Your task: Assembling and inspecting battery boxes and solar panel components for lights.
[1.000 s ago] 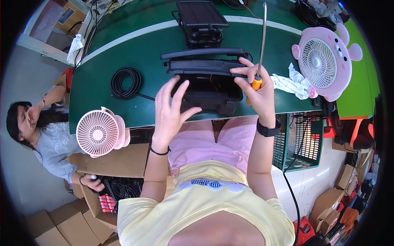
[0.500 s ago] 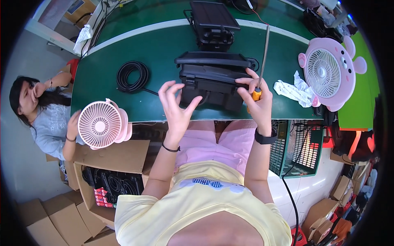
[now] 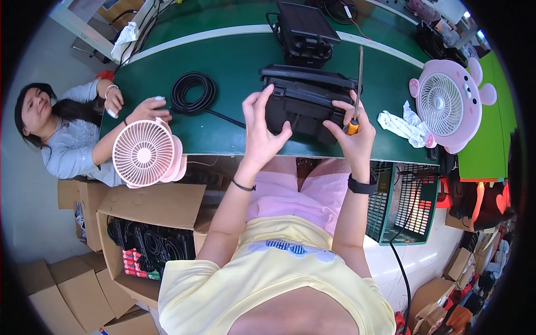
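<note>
A black plastic case (image 3: 301,109) with a flat dark panel along its far side stands at the near edge of the green table. My left hand (image 3: 262,125) grips its left side, fingers at the latch and thumb on the near face. At the right side, the fingers and thumb of my right hand (image 3: 357,134) press against the case. That hand also keeps a screwdriver (image 3: 353,127) with a yellow handle, its long metal shaft pointing away from me. A black cable (image 3: 223,117) runs from a coil (image 3: 193,92) toward the case's left side.
Behind lies another black device with a panel (image 3: 307,33). A pink fan (image 3: 144,153) stands at left, a pink animal-shaped fan (image 3: 446,106) at right beside crumpled white paper (image 3: 410,125). A co-worker (image 3: 78,128) sits at left. Below are a cardboard box (image 3: 151,206) and green crate (image 3: 413,218).
My left hand has come in from beside the case and taken hold of its left side. The case looks tilted up slightly. The co-worker's hands have moved toward the table.
</note>
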`<state>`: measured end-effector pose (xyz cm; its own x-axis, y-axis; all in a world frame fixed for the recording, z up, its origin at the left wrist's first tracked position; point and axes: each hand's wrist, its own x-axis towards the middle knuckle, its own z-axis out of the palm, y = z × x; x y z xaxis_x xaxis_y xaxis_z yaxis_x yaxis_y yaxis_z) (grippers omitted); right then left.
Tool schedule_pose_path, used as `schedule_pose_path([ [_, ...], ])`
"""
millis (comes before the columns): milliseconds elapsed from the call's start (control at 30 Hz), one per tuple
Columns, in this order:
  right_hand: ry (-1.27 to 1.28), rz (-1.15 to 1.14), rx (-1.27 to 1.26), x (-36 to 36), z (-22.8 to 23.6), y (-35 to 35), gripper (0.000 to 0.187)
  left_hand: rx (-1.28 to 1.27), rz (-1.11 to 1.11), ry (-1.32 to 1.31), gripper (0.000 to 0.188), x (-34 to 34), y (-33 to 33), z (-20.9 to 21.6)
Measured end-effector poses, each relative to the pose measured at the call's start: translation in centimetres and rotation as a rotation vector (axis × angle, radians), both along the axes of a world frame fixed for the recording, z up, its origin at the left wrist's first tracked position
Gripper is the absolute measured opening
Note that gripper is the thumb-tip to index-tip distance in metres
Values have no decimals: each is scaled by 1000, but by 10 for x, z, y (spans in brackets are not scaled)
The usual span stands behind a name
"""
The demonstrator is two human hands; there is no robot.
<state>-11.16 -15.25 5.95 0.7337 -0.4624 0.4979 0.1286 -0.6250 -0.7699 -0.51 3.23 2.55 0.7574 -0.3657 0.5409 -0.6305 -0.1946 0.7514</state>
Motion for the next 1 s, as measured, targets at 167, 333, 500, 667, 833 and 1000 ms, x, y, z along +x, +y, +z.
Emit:
schedule_pose_path([
  [167, 18, -31, -55, -1, 2, 4, 44, -91, -86, -47, 72, 28, -4, -3],
  [333, -87, -104, -239, -6, 2, 18, 38, -272, -137, -32, 46, 22, -5, -20],
  [500, -149, -345, -59, -15, -21, 35, 42, -271, -45, -43, 34, -6, 1, -12],
  [667, -255, -345, -54, -13, -37, 44, 42, -249, -22, -11, 35, -11, 8, -12],
  [833, -210, -113, 439, -20, -27, 48, 34, -245, 4, -70, 40, -11, 5, -16],
  [1000, -257, -25, 312, -11, 2, 42, 33, -238, 6, -59, 38, -11, 8, -15],
])
